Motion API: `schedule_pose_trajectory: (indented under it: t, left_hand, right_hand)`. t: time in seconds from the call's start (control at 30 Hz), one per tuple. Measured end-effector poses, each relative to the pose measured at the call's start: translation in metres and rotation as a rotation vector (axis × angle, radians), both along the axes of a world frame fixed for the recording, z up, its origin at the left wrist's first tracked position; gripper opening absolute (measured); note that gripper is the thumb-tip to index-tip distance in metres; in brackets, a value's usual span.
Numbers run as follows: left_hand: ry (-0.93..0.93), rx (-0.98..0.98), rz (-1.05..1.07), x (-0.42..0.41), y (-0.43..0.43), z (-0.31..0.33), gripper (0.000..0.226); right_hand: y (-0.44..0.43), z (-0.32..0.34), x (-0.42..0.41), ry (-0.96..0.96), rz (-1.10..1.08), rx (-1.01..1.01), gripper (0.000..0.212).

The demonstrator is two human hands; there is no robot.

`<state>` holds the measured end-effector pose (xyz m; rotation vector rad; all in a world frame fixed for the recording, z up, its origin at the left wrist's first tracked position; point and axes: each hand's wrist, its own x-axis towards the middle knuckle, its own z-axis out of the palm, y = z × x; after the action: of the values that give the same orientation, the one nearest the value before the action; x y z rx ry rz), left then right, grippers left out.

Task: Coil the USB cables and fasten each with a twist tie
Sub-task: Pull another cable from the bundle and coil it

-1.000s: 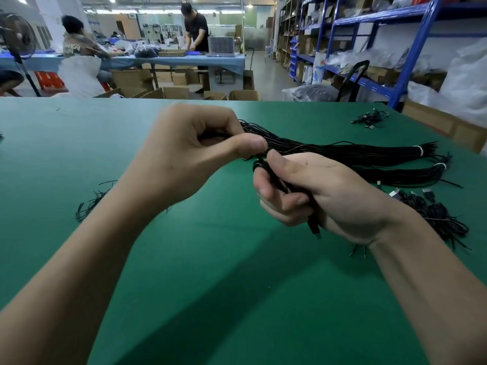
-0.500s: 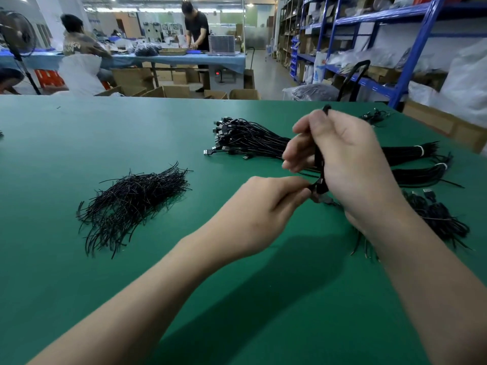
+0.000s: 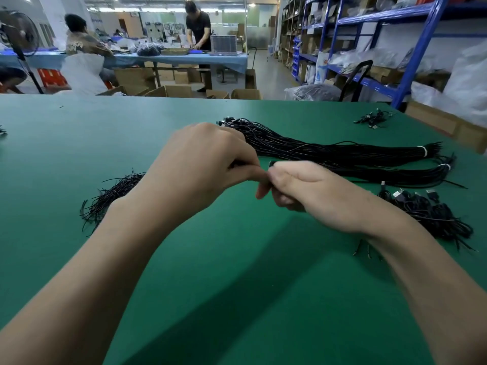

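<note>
Both hands are up over the green tabletop [image 3: 232, 272], meeting knuckle to knuckle in the middle. The left hand [image 3: 208, 164] comes in with its back up and fingers curled under, thumb and forefinger pinched tight right where the two hands touch. The right hand [image 3: 316, 191] is a closed fist turned thumb-side up, wrapped round the USB cable [image 3: 272, 163]. Only a small black edge of it peeks out above the thumb, the rest is buried in the grip. Something dark sits in the left hand's pinch too; cable or tie, can't tell.

Half a second ago the right hand was raised with the cable standing upright and the left hand worked at it from below. Now the right hand has dropped and the hands sit level, side by side.

Left of the left hand, its forearm now covers part of the loose pile of twist ties [image 3: 116, 191]. Beyond the hands lie the long cable bundles [image 3: 329, 154]. Right of the right wrist sits a heap of coiled cables [image 3: 432, 214].
</note>
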<state>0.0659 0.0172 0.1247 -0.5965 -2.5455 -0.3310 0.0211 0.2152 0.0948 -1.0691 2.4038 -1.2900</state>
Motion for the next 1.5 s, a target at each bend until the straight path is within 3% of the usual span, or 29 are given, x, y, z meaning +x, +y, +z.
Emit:
schedule_pose_trajectory:
  t: [0.13, 0.4, 1.03, 1.27, 1.43, 1.5]
  left_hand:
    - [0.068, -0.052, -0.05, -0.002, -0.003, -0.001, 0.022]
    - [0.034, -0.031, -0.193, -0.01, -0.001, -0.011, 0.021]
    - [0.172, -0.008, -0.089, -0.012, 0.005, -0.028, 0.024]
    - [0.231, 0.046, -0.061, -0.017, 0.006, -0.029, 0.026]
    - [0.278, 0.089, -0.018, -0.018, -0.013, -0.025, 0.02]
    - [0.293, 0.131, 0.018, -0.019, -0.019, -0.023, 0.019]
  right_hand:
    - [0.004, -0.004, 0.001, -0.189, 0.131, 0.054, 0.027]
    - [0.017, 0.002, -0.003, -0.241, 0.201, 0.053, 0.027]
    - [0.006, 0.008, 0.001, -0.397, -0.092, -0.234, 0.015]
    - [0.001, 0.007, 0.0, -0.295, -0.173, -0.329, 0.009]
    - [0.017, 0.014, -0.011, -0.139, -0.439, -0.531, 0.025]
    - [0.024, 0.015, -0.013, -0.066, -0.518, -0.56, 0.02]
